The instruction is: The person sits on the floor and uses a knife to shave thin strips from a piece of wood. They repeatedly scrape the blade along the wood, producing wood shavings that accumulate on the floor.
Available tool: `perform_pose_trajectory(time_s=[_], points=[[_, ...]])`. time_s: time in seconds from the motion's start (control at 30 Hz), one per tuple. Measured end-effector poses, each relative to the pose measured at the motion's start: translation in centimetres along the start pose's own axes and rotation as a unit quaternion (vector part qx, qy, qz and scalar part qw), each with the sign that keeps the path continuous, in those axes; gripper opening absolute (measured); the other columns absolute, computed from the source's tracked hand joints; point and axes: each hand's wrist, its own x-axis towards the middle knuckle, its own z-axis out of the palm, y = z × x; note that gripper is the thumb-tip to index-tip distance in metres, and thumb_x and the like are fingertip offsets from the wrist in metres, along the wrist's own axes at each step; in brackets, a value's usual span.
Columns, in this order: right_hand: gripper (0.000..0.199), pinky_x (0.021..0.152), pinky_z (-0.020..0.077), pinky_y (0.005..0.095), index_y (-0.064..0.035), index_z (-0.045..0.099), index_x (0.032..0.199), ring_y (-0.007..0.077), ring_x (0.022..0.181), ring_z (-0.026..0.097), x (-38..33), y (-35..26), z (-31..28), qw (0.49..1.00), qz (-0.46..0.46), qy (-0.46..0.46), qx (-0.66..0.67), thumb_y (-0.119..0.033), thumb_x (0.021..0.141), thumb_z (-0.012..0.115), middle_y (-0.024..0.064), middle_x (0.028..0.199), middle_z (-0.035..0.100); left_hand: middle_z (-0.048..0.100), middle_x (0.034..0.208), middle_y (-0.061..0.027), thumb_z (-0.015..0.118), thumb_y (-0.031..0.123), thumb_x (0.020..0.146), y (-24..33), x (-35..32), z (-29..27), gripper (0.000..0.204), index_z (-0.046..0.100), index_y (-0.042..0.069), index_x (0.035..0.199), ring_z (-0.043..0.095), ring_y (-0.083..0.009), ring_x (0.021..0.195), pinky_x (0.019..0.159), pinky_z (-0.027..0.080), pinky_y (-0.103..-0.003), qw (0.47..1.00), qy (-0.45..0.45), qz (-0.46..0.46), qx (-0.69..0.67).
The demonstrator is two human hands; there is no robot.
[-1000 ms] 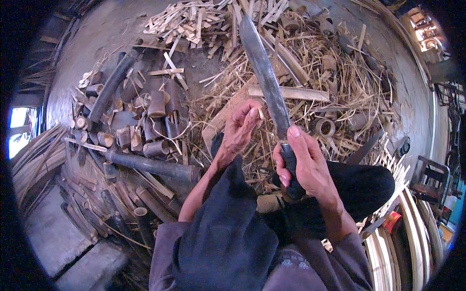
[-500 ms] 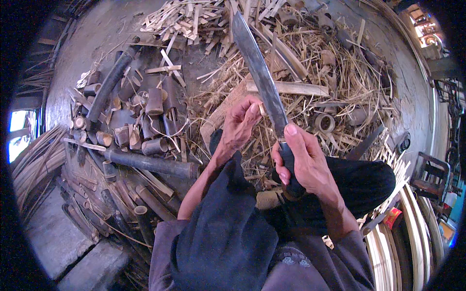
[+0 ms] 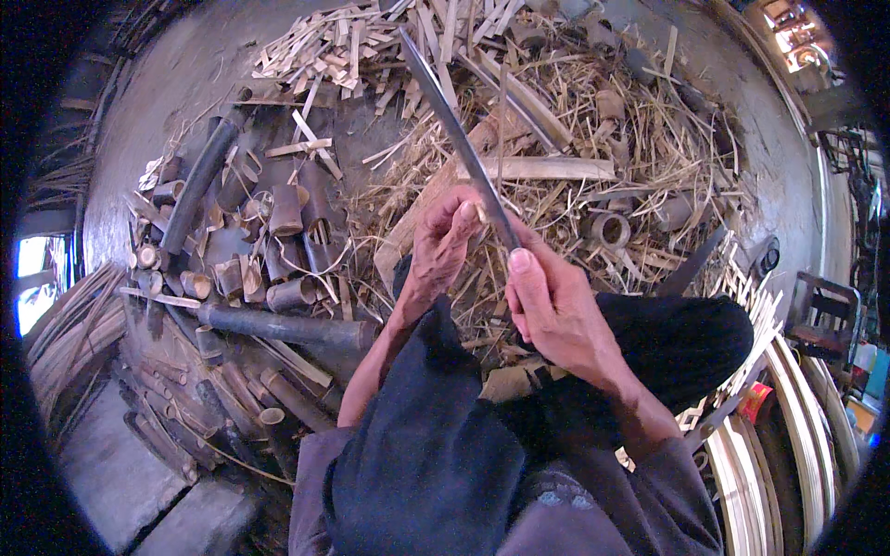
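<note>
My right hand [image 3: 561, 301] is closed round the grip of a long machete [image 3: 461, 139], the thumb pressed near the base of the blade. The dark blade slants up and to the left, turned nearly edge-on. My left hand [image 3: 443, 236] pinches a small pale piece of bamboo [image 3: 481, 212] between thumb and fingers. That piece lies right beside the blade's lower part, and whether the two touch I cannot tell. Most of the piece is hidden by the fingers and the blade. The machete's grip is covered by my right hand.
Bamboo shavings [image 3: 649, 167] cover the floor ahead, with a heap of split slats [image 3: 324, 46] behind. On the left lie cut bamboo tubes [image 3: 287, 208] and a long dark pole [image 3: 287, 326]. Long pale strips [image 3: 742, 473] are bundled at the right, beside a second blade [image 3: 693, 264].
The machete has swung left and rolled, so its blade now shows nearly edge-on. My right hand has moved left, closer to my left hand, which still pinches the piece.
</note>
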Motion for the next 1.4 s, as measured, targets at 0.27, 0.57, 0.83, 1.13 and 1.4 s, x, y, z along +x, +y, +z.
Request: perform_pose_trajectory(time_s=[0.27,0.57,0.83,1.13,1.4], points=[[0.047,0.061,0.0435,0.0334,-0.0171,0.035,0.145,0.0149,0.060,0.048,0.8,0.1,-0.3,0.998,-0.015,0.008,-0.057,-0.030,0.100,0.037,0.0114,0.064,0.050,0.050,0.080,0.0061,0.051,0.029,0.099,0.1,1.3,0.2,0.025,0.059,0.006,0.096,0.040,-0.0038,0.070,0.063,0.032,-0.018,0.999,0.028,0.007,0.027],[0.048,0.061,0.0434,0.0335,-0.0184,0.033,0.146,0.0151,0.060,0.045,1.5,0.2,-0.7,0.998,-0.008,0.007,-0.064,-0.029,0.099,0.038,0.0119,0.066,0.050,0.053,0.080,0.0041,0.056,0.026,0.096,-2.0,1.9,0.0,0.022,0.062,0.006,0.094,0.044,-0.0058,0.070,0.062,0.034,-0.021,0.997,0.055,0.028,-0.038],[0.047,0.059,0.0433,0.0305,-0.0168,0.033,0.146,0.0126,0.058,0.045,1.6,0.7,0.1,0.999,0.010,0.009,-0.033,-0.028,0.100,0.036,0.0060,0.063,0.049,0.053,0.078,0.0040,0.062,0.028,0.092,-1.6,0.7,0.9,0.023,0.063,0.005,0.090,0.042,-0.0054,0.070,0.063,0.032,-0.022,0.996,0.047,0.028,-0.074],[0.046,0.059,0.0446,0.0346,-0.0112,0.039,0.142,0.0187,0.057,0.050,3.9,2.0,-0.7,0.998,-0.026,0.013,-0.053,-0.030,0.100,0.037,0.0093,0.065,0.052,0.057,0.096,-0.0020,0.067,0.030,0.088,-1.1,1.7,1.0,0.059,0.038,0.005,0.132,0.055,-0.0113,0.087,0.074,0.045,-0.027,0.985,0.123,-0.056,-0.111],[0.049,0.059,0.0462,0.0349,-0.0041,0.040,0.138,0.0200,0.058,0.055,6.3,3.7,-1.3,0.998,-0.025,0.012,-0.059,-0.033,0.099,0.040,0.0095,0.067,0.054,0.064,0.098,-0.0127,0.041,0.057,0.094,1.2,0.9,-2.3,0.064,0.050,-0.001,0.120,0.062,-0.0217,0.090,0.081,0.050,-0.033,0.953,0.227,-0.153,0.126]])
